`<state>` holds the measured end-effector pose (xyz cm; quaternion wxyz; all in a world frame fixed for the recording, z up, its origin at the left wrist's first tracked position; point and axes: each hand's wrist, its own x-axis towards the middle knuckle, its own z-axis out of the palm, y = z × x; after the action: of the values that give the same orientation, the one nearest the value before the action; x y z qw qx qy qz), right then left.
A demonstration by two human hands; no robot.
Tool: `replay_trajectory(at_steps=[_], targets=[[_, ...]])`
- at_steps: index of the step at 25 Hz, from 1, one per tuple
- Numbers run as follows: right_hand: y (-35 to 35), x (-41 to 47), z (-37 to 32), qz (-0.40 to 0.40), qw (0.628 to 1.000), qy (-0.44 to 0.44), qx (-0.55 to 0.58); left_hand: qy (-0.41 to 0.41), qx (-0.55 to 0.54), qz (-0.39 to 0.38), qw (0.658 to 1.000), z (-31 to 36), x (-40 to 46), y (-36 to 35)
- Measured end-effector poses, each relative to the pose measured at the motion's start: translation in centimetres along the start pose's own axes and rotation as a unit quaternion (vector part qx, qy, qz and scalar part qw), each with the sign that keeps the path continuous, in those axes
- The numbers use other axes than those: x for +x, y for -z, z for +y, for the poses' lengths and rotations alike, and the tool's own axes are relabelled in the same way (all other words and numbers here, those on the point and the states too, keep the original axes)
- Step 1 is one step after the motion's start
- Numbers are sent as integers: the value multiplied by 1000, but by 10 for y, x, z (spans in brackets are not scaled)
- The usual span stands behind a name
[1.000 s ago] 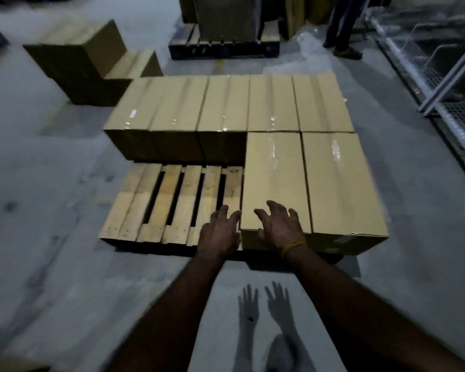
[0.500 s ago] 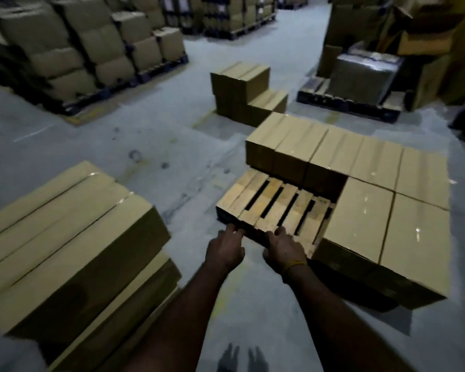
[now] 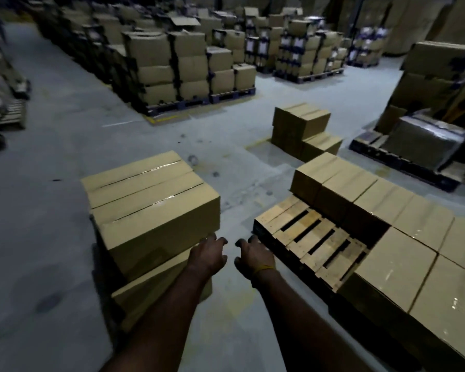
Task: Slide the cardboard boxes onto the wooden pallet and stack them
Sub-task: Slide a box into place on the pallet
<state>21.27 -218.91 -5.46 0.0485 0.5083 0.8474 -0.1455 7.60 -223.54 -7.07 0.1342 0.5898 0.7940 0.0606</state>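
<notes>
Head view: cardboard boxes (image 3: 151, 210) are sitting stacked on the floor at left; the left hand (image 3: 208, 255) is reaching beside them, loosely curled, grasping nothing; the right hand (image 3: 254, 255) is likewise empty; the wooden pallet (image 3: 306, 237) is lying at right, part-loaded.

Both bare forearms stretched forward and down, nearly parallel | left hand (image 3: 208, 255) palm down, fingers loosely curled, gripping nothing | right hand (image 3: 254, 255) just beside it, fingers likewise relaxed and curled, holding nothing | yellow band (image 3: 263, 269) round right wrist
</notes>
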Motion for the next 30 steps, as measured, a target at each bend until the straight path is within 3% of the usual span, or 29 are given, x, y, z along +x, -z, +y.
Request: replay_trajectory(at_steps=[6,13,22,30], targets=[[-9,-32,-71,-6,1000,8,-2,50,-2,0,999,-68,-58,34],[-17,-13,-172,17,999,-17,31,75,-10,11,997,-177,-66,79],[-45,62,-325,28,994,-77,77,45,-6,-11,999,-341,-14,129],[-54,146,-368,25,990,-110,88,6,-3,-54,999,-397,75,128]])
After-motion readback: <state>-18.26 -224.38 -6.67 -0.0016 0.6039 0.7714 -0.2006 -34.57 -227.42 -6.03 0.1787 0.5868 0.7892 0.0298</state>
